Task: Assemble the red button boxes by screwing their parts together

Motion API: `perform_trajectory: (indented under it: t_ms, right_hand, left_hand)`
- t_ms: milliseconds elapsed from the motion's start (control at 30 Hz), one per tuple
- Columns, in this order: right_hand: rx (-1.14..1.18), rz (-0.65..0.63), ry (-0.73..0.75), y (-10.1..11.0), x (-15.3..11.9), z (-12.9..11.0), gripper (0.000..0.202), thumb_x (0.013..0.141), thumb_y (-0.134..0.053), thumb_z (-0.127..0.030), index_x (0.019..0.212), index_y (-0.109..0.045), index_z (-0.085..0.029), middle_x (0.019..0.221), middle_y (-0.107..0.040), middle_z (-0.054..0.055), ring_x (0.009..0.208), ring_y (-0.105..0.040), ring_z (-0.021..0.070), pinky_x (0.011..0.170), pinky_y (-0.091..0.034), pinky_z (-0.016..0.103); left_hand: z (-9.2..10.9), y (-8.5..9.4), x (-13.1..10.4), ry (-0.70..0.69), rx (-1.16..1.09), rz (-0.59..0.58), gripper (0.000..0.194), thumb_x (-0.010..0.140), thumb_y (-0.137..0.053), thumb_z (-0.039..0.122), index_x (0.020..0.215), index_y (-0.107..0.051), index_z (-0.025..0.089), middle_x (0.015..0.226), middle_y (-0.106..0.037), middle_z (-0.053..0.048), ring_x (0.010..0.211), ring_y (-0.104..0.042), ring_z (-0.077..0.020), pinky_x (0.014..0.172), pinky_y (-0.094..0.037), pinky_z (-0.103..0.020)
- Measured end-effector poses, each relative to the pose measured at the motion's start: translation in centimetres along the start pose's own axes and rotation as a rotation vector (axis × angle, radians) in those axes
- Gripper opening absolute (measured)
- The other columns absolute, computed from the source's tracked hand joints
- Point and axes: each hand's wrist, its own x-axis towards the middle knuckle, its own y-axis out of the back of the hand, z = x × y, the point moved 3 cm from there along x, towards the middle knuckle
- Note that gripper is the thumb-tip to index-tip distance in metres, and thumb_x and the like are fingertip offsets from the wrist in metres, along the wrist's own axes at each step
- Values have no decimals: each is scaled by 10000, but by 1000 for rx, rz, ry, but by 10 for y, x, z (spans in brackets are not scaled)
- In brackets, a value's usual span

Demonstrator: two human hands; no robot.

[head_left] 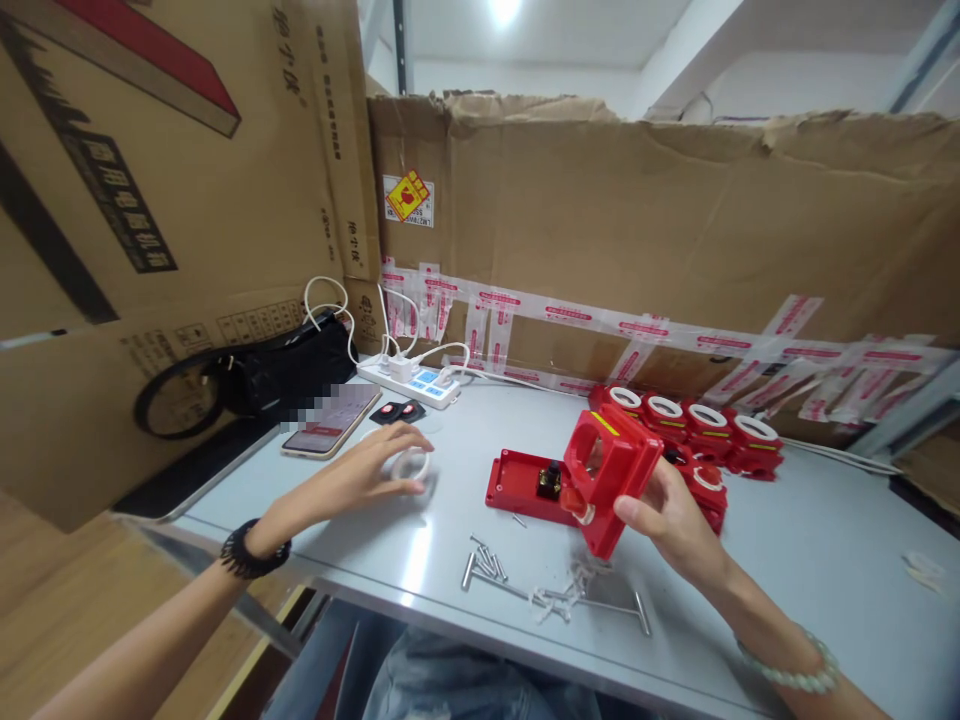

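Note:
My right hand (667,515) grips a red plastic housing cover (600,470) with a round opening, held tilted above the table. Below it lies an open red base (517,480) with a small black switch block (550,480) inside, partly covered by the cover. A red knob (576,503) shows against the cover's lower left; I cannot tell if it is attached. My left hand (375,465) is at the tabletop, thumb and fingers curved around a white ring (411,463). Several screws (489,560) and two T-handle hex keys (510,590) lie near the front edge.
Several red housings with white rings (706,418) stand at the back right. A phone (332,420), dark packets (397,411), a white power strip (411,380) and a black bag (289,365) occupy the left. Cardboard walls (600,220) enclose the table.

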Motion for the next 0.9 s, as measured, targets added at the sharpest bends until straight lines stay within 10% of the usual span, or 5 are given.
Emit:
perform_trajectory:
  t_ms: [300, 900]
  right_hand:
    - [-9, -36, -3, -21, -10, -10, 727, 626, -783, -263, 1236, -387, -285, 1255, -548, 71, 1146, -548, 209, 970, -461, 350]
    - [-127, 85, 108, -17, -9, -14, 765, 544, -824, -152, 1173, -416, -301, 1138, -596, 22, 1041, -603, 189, 913, -500, 306]
  left_hand:
    - [119, -11, 57, -370, -703, 115, 582, 722, -735, 284, 1244, -484, 231, 1274, -515, -84, 1121, -523, -218, 948, -437, -339]
    - [131, -17, 66, -308, -697, 242, 617, 533, -844, 328, 1078, -587, 196, 1083, -634, -50, 968, -579, -184, 819, -460, -270]
